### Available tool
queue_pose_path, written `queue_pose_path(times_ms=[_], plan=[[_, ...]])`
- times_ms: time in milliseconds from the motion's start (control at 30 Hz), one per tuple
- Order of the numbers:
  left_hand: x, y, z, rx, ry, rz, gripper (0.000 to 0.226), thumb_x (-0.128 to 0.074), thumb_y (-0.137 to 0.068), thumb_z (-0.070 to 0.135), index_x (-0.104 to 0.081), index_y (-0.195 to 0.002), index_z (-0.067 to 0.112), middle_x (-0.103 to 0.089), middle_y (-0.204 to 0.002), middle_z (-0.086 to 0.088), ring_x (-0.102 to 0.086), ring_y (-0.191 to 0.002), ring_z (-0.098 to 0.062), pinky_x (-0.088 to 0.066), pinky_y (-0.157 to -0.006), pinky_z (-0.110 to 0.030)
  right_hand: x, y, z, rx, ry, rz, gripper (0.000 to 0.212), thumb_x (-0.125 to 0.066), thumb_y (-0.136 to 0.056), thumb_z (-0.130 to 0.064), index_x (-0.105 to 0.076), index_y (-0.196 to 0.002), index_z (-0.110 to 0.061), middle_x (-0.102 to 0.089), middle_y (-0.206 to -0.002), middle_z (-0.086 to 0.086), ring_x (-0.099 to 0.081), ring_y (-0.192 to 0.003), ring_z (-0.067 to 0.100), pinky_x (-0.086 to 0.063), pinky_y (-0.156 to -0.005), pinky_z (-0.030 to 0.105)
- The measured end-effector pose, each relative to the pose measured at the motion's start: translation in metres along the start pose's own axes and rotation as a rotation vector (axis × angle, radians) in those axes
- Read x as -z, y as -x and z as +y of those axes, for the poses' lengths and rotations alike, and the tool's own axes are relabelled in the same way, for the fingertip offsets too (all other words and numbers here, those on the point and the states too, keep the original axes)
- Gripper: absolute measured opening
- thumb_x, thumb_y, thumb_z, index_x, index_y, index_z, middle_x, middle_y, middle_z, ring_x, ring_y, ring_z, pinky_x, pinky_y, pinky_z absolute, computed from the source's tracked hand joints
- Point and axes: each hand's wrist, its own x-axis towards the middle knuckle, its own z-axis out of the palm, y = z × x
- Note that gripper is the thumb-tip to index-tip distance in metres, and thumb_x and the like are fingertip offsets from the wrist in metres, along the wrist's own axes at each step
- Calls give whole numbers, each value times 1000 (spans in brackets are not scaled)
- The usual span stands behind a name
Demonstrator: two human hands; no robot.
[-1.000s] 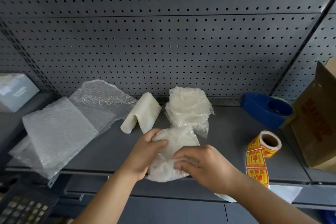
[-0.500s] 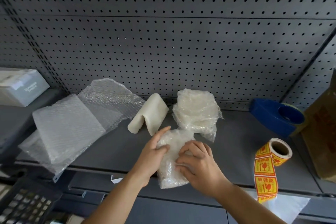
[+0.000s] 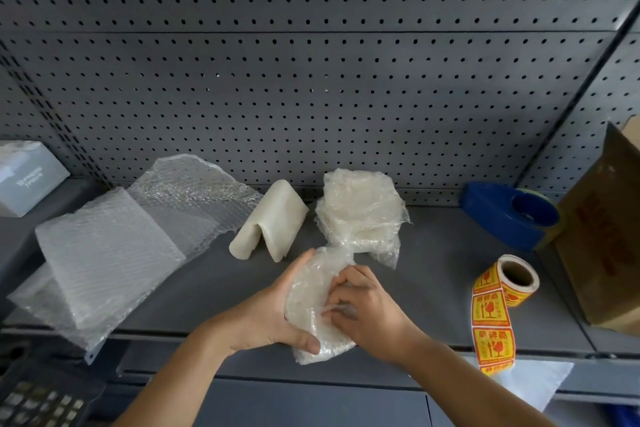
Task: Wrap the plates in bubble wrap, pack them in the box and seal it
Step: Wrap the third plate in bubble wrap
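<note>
Step in hand: finishing the wrap on 1 plate, low centre of frame, at the front edge of the shelf [image 3: 433,274].

Left hand [image 3: 273,314]: curled round the left edge of the wrapped plate [image 3: 313,291], thumb under near the bottom, fingers behind. Plate held tilted, nearly on edge.

Right hand [image 3: 369,310]: fingers bent, pinching loose wrap against the plate's right face. Whether tape is involved cannot be told.

To do it well, as I judge: keep the left hand's grip steady, pull the loose flap snug and flat, leave no bare rim, then lay the bundle on the others.

Around, left to right:
- grey box [image 3: 26,177], far left, upper shelf level.
- stack of bubble wrap sheets [image 3: 104,253], left of frame, overhanging the shelf's front edge.
- cream foam sheet [image 3: 273,222], folded into a tent, centre.
- pile of wrapped plates [image 3: 360,208], just behind the hands, touching the held bundle or nearly so.
- blue tape dispenser [image 3: 509,215], right.
- roll of fragile stickers [image 3: 509,284], strip hanging over the edge.
- cardboard box [image 3: 606,236], far right, open.

In the way: little. The sticker roll and dispenser sit between the hands and the box; carry over them.
</note>
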Motion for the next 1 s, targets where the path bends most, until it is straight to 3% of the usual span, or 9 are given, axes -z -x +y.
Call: queue_pose_path(times_ms=[167, 267, 400, 500, 567, 700, 833, 900, 1000], plan=[[-9, -2, -1, -49, -22, 122, 113, -89, -75, 16, -18, -146, 67, -33, -143, 50, -31, -138, 19, -41, -106, -13, -5, -1, 0, 19, 7, 56, 11, -68, -84, -27, -75, -87, -20, -56, -106, -10, -45, -113, 13, -43, -96, 18], [-9, -3, -6, -55, -41, 162, 112, -88, -75, 14, -20, -148, 67, -31, -142, 54, -28, -136, 25, -41, -106, -14, -7, -2, -3, 13, 16, 95, 13, -68, -82, -29, -74, -88, -19, -57, -106, -8, -45, -110, 12, -42, -92, 14], [-8, -6, -7, -74, -60, 191, 109, -86, -76, 9, -25, -149, 63, -30, -140, 57, -26, -133, 29, -40, -99, -6, -7, 4, -6, 26, 57, 150, 22, -67, -82, -33, -71, -100, -22, -53, -113, -6, -48, -106, 12, -50, -88, 26], [-5, -9, -13, -65, -41, 194, 110, -89, -69, 16, -30, -145, 69, -36, -149, 43, -34, -142, 11, -41, -114, -29, 2, 14, -12, 37, 75, 224, 37, -66, -88, -38, -63, -122, -22, -49, -126, -3, -49, -115, 15, -49, -94, 31], [-5, -12, -15, -79, -33, 196, 111, -90, -66, 12, -34, -145, 66, -44, -150, 35, -40, -142, 3, -43, -114, -36, 9, 19, -14, 61, 107, 257, 46, -66, -91, -43, -57, -132, -24, -44, -135, 0, -46, -123, 17, -47, -98, 33], [-9, -19, -17, -124, 20, 194, 107, -81, -70, -20, -42, -145, 46, -58, -131, 38, -55, -123, 13, -51, -91, -13, 19, 26, -11, 63, -12, 186, 59, -71, -87, -53, -55, -140, -32, -34, -150, -1, -35, -139, 15, -44, -107, 33], [-5, -25, -25, -117, 19, 175, 108, -83, -67, -20, -41, -147, 39, -55, -131, 42, -54, -122, 16, -50, -87, -10, 18, 33, 0, 59, -168, 183, 50, -78, -85, -37, -67, -129, -17, -44, -148, 4, -31, -149, 16, -37, -116, 31], [-4, -27, -26, -130, 14, 180, 108, -86, -65, -16, -40, -145, 41, -51, -132, 46, -49, -126, 18, -47, -88, -6, 16, 31, 4, 17, -186, 234, 34, -75, -88, -35, -76, -113, -11, -52, -139, 3, -35, -146, 11, -45, -108, 31], [-3, -27, -20, -149, -7, 151, 106, -91, -64, 10, -37, -146, 48, -43, -138, 49, -39, -133, 20, -43, -96, -8, 15, 23, 3, -132, -163, 228, 32, -74, -88, -36, -76, -97, -5, -51, -131, -6, -44, -123, -7, -41, -88, 10]])
